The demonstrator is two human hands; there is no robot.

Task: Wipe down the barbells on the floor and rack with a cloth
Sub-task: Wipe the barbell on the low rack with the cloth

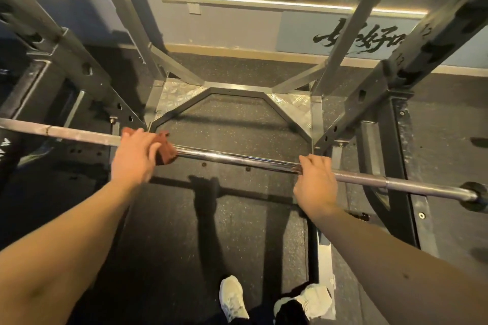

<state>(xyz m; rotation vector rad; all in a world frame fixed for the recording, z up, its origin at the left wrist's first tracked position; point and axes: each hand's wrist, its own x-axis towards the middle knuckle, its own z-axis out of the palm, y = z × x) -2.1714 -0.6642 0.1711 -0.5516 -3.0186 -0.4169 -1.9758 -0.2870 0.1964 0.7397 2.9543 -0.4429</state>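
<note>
A long steel barbell lies across the rack at waist height, running from the left edge down to the right. My left hand grips a dark red cloth that is wrapped around the bar left of its middle. Further right, my right hand curls over the bare bar. The bar's right collar and sleeve show near the right edge.
The dark uprights of the power rack rise on both sides, with its base frame on the speckled rubber floor. A mirrored wall with a light strip stands behind. My white shoes are at the bottom.
</note>
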